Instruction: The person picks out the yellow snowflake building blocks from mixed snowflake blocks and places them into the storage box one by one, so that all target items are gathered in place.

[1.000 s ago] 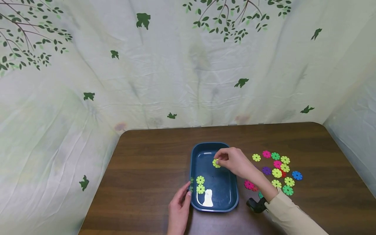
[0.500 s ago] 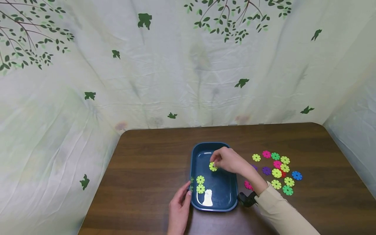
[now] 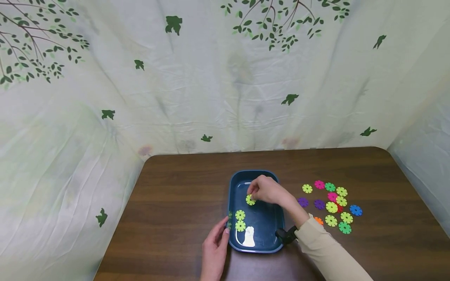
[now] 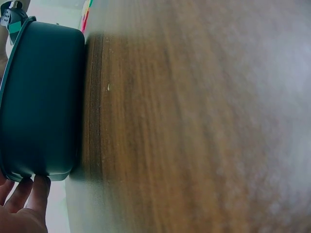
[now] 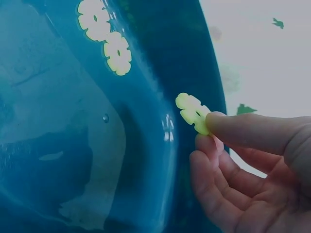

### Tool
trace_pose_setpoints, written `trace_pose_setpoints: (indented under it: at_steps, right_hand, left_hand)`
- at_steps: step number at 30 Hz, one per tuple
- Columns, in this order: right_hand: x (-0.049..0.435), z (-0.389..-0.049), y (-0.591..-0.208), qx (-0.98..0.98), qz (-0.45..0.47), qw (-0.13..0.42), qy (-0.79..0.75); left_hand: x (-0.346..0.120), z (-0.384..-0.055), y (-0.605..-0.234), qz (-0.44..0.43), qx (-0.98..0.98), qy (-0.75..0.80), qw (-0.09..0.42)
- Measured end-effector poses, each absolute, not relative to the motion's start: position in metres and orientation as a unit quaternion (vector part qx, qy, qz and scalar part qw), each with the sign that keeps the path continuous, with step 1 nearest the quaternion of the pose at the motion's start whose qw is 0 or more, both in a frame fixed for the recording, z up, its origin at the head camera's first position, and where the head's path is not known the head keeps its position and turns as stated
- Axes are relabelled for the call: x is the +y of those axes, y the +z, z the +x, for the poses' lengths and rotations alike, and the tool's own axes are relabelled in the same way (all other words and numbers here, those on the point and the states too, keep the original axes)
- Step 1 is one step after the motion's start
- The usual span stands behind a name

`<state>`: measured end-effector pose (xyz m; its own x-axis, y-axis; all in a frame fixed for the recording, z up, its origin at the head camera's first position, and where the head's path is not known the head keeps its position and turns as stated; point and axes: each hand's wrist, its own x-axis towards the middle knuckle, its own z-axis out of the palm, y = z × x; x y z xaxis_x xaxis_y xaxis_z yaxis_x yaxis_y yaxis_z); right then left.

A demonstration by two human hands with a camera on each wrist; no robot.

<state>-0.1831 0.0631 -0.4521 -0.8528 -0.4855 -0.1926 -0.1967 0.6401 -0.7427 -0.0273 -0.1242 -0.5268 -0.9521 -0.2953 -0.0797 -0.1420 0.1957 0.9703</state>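
My right hand [image 3: 268, 190] is over the blue tray [image 3: 258, 244], pinching a yellow-green notched building disc [image 3: 250, 200] between thumb and fingers. In the right wrist view, the pinched disc [image 5: 194, 114] is tilted and apart from the tray floor. Two more yellow-green discs, an upper one [image 3: 240, 215] and a lower one [image 3: 240, 226], lie in line along the tray's left side. At the tray's left edge, my left hand [image 3: 215, 248] touches the outside with extended fingers. In the left wrist view, its fingertips [image 4: 41, 187] meet the tray's outer wall [image 4: 43, 97].
Right of the tray, loose discs are scattered on the wooden table [image 3: 183, 195], including yellow-green ones, a blue one [image 3: 356, 210], a green one [image 3: 345, 228] and a purple one [image 3: 319, 204]. My right forearm [image 3: 327, 246] partly covers the group. A leaf-patterned cloth [image 3: 211, 86] hangs behind.
My right hand has moved left and slightly down over the tray with the pinched disc, nearer the two lying discs. The left hand and tray stay about where they were.
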Motion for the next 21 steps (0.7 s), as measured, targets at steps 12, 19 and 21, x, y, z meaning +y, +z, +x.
trace_pose_setpoints:
  at_steps: [12,19,21]
  right_hand:
    - [0.053,-0.189,-0.466,0.877,-0.207,0.193,-0.388]
    - [0.048,-0.191,-0.475,0.868,-0.221,0.198,-0.397]
    - [0.046,-0.192,-0.477,0.868,-0.222,0.203,-0.396]
  left_hand:
    - [-0.124,-0.026,-0.526,0.124,-0.766,-0.626,0.073]
    - [-0.124,-0.026,-0.525,0.123,-0.764,-0.629,0.072]
    - [-0.124,-0.026,-0.525,0.124,-0.764,-0.629,0.069]
